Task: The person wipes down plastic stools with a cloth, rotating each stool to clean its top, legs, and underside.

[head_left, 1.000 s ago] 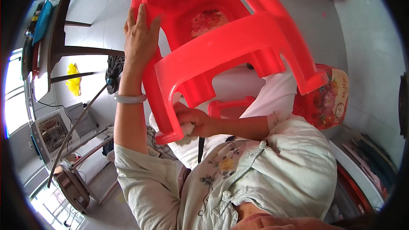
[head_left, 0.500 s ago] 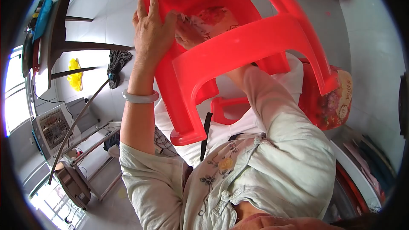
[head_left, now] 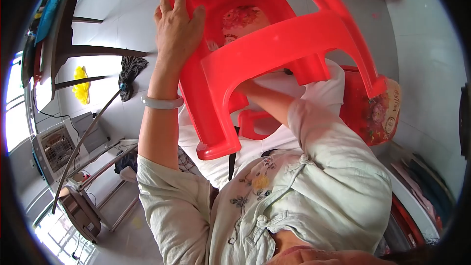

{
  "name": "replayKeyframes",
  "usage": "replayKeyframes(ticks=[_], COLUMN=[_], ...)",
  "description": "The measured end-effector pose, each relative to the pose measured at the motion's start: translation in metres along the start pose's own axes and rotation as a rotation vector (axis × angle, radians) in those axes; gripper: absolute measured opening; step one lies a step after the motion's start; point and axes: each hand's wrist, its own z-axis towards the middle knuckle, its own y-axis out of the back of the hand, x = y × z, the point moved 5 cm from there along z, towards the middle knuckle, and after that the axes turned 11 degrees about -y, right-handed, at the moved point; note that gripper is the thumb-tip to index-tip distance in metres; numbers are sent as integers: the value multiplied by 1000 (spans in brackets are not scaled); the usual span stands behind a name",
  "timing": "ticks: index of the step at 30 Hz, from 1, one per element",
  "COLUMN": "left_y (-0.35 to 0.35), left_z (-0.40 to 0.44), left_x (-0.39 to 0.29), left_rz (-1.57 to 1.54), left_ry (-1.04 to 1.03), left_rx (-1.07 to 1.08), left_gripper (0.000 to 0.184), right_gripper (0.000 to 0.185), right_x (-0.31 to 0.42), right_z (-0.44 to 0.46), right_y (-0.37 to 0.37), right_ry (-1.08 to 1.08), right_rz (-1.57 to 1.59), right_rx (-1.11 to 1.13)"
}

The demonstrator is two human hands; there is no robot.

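On my left I've got a crumpled yellow plastic bag [head_left: 80,92] lying on the pale tiled floor [head_left: 109,28], near a dark grey string mop [head_left: 130,76]. Its long thin handle slants past a white box-shaped appliance with a wire grille [head_left: 58,148], and dark brown tapering furniture legs [head_left: 105,51] jut out by the bag.

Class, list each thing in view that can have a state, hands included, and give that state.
Red chair: tipped, held.
Left hand: holding the chair's side, fingers spread.
Right hand: mostly hidden behind the chair; grip unclear.
Bracelet: worn on the left wrist.
Mop: strands bunched on the floor.
Yellow bundle: crumpled.
Grilled appliance: on or off unclear.
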Motion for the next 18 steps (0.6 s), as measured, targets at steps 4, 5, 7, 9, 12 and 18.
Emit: replayKeyframes(ticks=[4,5,7,9,12,18], left_y=[-3,-4,-7,-4,3,0], left_z=[-4,-3,0,0,2,8], left_x=[-11,-10,-4,-1,0,17], left_rz=[45,41,80,49,5,-87], left_ry=[4,-1,-8,7,25,25], left_rx=[-2,-7,16,15,15,-12], left_gripper=[71,71,72,72,73,73], right_gripper=[36,39,42,37,38,53], right_x=[-26,-30,-40,-42,-43,-5], right_z=[-99,-117,-143,-161,-165,-123], right_y=[-26,-27,-24,-25,-20,23], right_ry=[48,26,5,70,71,-636], right_rz=[-403,-391,-385,-306,-317,668], right_rx=[-125,-83,-46,74,206,340])
